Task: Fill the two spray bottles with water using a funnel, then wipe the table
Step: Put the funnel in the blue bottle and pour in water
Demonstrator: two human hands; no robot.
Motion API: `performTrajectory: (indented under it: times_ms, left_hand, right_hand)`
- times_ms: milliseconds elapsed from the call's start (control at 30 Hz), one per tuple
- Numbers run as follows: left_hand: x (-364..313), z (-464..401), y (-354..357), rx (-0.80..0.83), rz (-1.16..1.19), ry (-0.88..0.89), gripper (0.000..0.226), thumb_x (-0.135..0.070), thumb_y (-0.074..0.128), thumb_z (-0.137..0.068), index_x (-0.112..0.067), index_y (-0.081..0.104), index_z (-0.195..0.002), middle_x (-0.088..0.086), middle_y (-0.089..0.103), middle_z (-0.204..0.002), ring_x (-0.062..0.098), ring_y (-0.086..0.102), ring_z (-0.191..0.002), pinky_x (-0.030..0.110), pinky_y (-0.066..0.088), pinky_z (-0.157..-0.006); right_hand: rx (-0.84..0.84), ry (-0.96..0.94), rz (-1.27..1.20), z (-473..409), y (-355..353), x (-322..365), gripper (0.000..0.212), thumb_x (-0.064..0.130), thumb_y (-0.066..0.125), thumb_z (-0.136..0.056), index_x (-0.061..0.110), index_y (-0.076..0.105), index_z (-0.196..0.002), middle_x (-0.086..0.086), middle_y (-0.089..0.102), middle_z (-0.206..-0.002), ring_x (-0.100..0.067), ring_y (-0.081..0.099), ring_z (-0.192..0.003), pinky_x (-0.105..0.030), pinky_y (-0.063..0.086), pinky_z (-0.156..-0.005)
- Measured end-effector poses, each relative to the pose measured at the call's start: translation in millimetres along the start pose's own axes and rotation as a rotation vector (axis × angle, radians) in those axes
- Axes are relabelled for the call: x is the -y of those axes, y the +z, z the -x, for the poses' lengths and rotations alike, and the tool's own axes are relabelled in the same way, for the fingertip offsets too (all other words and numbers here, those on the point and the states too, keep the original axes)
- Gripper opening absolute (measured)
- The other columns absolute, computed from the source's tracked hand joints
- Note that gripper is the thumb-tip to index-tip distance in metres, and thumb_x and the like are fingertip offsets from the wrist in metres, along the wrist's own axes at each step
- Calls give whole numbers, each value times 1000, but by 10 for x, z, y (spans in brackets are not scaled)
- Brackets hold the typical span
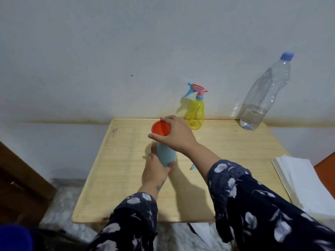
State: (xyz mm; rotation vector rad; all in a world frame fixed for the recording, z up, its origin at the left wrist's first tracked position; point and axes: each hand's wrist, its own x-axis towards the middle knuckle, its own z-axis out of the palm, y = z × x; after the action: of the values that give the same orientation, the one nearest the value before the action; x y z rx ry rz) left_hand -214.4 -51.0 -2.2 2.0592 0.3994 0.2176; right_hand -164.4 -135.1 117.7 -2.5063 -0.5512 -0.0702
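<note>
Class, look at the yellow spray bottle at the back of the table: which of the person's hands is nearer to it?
The right hand. It grips the orange funnel just in front of the yellow spray bottle; the left hand holds the blue bottle lower down, farther away.

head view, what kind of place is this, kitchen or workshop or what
Probably a plain room in a home, not a kitchen or workshop: a small wooden table pushed against a bare painted wall, a marbled tile floor below, and dark wooden furniture at the left.

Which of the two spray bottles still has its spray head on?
The yellow spray bottle by the wall; its pink and blue trigger head is on. The blue spray bottle in hand carries an orange funnel instead.
</note>
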Motion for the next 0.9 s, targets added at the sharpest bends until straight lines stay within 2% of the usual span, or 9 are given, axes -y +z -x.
performTrajectory:
  times_ms: [67, 133, 200, 233, 300, 400, 567, 733, 900]
  left_hand:
    - [-14, -9, -12, 37, 7, -26, 100, -28, 84, -69, -25, 21, -146, -9, 49, -117, 17, 55, -102, 31, 46, -75]
    - [-17, -3, -72, 109, -43, -55, 122, -40, 86, -58, -30, 6, -149, -2, 47, -135, 22, 54, -114, 39, 50, -87]
    - [-11, -43, -205, 207, -207, -54, 135, -49, 83, -53, -33, -10, -150, -2, 31, -152, 24, 40, -134, 51, 38, -106]
    - [-3, -118, -307, 249, -290, -47, 128, -42, 81, -61, -30, -9, -152, -1, 26, -156, 24, 31, -141, 53, 29, -112]
    - [-80, -327, -598, 289, -395, 14, 88, -12, 65, -80, -26, 17, -152, 6, 30, -156, 24, 29, -143, 43, 27, -115]
    - [-497, -695, -1055, 234, -427, 112, 57, 5, 47, -86, -23, 52, -135, 1, 51, -142, 20, 48, -129, 20, 36, -94]
    - [-1444, -956, -1103, 304, -580, 314, 40, -14, 49, -95, -26, 53, -132, 0, 58, -132, 20, 54, -119, 31, 42, -97]
    - [-1954, -935, -486, 463, -569, 404, 39, -21, 57, -92, -22, 55, -131, 1, 60, -128, 17, 54, -111, 26, 41, -93]
    - [-2329, -895, 240, 560, -563, 446, 41, -30, 60, -92, -25, 53, -132, -3, 58, -130, 18, 53, -121, 28, 41, -99]
  right_hand:
    - [4, 8, 20, 4, -16, 5, 84, 71, 62, -72, 25, 44, -141, 4, 46, -143, -20, 37, -132, -45, 37, -106]
    - [8, 18, -15, 36, -61, 3, 86, 73, 61, -72, 32, 39, -144, 4, 38, -151, -20, 32, -139, -47, 31, -111]
    - [-12, 29, -82, 67, -146, -33, 83, 73, 59, -73, 36, 37, -144, 4, 33, -155, -18, 29, -142, -46, 27, -114]
    - [-25, 35, -115, 77, -203, -72, 79, 71, 58, -75, 36, 39, -143, 5, 35, -154, -18, 31, -142, -45, 27, -115]
    - [-40, 66, -169, 94, -339, -173, 67, 64, 54, -84, 32, 42, -141, 4, 43, -149, -18, 37, -138, -44, 32, -112]
    - [-9, 159, -130, 80, -570, -354, 53, 53, 43, -95, 27, 43, -141, -3, 52, -141, -24, 47, -131, -43, 38, -106]
    - [114, 277, 21, 99, -985, -650, 49, 41, 54, -93, 21, 49, -137, -7, 54, -138, -23, 52, -125, -34, 41, -101]
    - [114, 365, 67, 186, -1350, -1048, 48, 39, 54, -94, 18, 49, -137, -7, 51, -141, -24, 49, -128, -29, 37, -100]
    - [108, 453, 79, 183, -1743, -1673, 51, 42, 55, -93, 19, 47, -138, -5, 51, -143, -23, 46, -132, -32, 34, -107]
